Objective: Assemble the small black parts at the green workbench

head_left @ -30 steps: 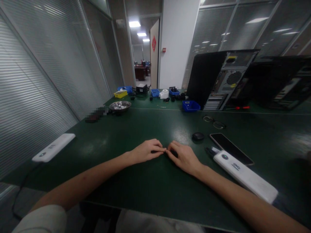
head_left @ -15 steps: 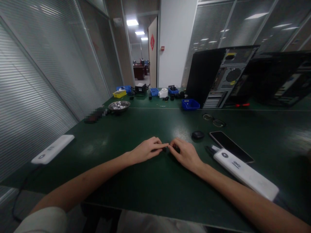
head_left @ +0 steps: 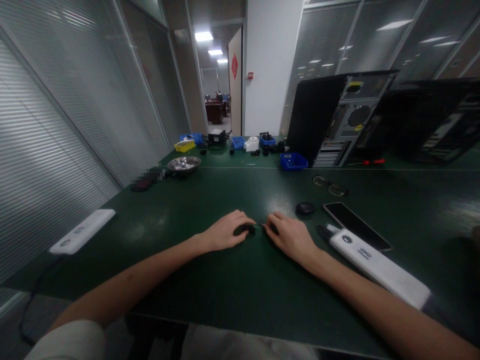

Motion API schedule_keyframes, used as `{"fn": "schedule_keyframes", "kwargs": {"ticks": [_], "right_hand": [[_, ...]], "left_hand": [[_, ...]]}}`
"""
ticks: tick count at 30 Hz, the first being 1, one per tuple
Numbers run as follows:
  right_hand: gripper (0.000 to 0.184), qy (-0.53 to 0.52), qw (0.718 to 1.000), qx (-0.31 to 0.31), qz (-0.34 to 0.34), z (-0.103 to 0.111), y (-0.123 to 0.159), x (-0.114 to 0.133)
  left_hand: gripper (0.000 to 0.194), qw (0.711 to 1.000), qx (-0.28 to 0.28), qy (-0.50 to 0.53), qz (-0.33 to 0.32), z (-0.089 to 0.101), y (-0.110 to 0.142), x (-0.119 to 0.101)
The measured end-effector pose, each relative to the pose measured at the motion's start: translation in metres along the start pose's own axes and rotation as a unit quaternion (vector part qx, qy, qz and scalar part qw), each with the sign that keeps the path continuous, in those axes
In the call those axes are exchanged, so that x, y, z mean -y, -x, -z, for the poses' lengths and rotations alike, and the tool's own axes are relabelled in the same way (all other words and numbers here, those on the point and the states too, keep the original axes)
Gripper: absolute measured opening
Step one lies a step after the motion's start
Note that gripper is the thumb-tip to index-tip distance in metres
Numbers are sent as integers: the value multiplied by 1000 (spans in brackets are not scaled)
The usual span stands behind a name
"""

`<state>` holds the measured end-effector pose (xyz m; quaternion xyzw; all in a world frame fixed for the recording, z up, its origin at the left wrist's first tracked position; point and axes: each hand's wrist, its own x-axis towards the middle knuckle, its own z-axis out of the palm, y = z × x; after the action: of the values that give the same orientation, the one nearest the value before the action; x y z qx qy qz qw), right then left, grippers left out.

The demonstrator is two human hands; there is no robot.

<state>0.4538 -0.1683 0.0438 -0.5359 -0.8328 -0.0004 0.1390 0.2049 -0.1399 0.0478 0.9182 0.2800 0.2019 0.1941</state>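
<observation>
My left hand (head_left: 228, 231) rests low over the green table, closed around a small black rounded piece (head_left: 244, 228) between thumb and fingers. A tiny greenish glint shows at the piece's right end. Just to the right, my right hand (head_left: 290, 236) is closed in a pinch, its fingertips on a thin dark bit (head_left: 263, 226) too small to name. More dark stuff shows under its curled fingers, mostly hidden. The two hands are a short gap apart. A black oval object (head_left: 305, 208) lies beyond my right hand.
A phone (head_left: 356, 226), a white power bank-like device (head_left: 380, 265) and eyeglasses (head_left: 330, 185) lie on the right. Another white device (head_left: 82, 231) is at left. Farther back stand a metal bowl (head_left: 183, 164), a blue bin (head_left: 294, 161) and a computer tower (head_left: 337, 120).
My hands have drawn slightly apart. My left fingers have shifted from a stretched pose to curled, baring the black piece. The table items stay put.
</observation>
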Motion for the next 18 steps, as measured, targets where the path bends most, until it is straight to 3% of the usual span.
{"fn": "schedule_keyframes", "kwargs": {"ticks": [3, 13, 18], "right_hand": [[17, 3, 1000, 3, -24, -1, -1, -3], [18, -23, 999, -4, -27, -1, -1, -3], [17, -28, 999, -1, -24, 0, -2, -2]], "left_hand": [[29, 1000, 1, 3, -17, 1, -1, -1], [29, 999, 10, 23, -35, 0, -10, -1], [23, 998, 39, 51, 7, 7, -26, 4]]}}
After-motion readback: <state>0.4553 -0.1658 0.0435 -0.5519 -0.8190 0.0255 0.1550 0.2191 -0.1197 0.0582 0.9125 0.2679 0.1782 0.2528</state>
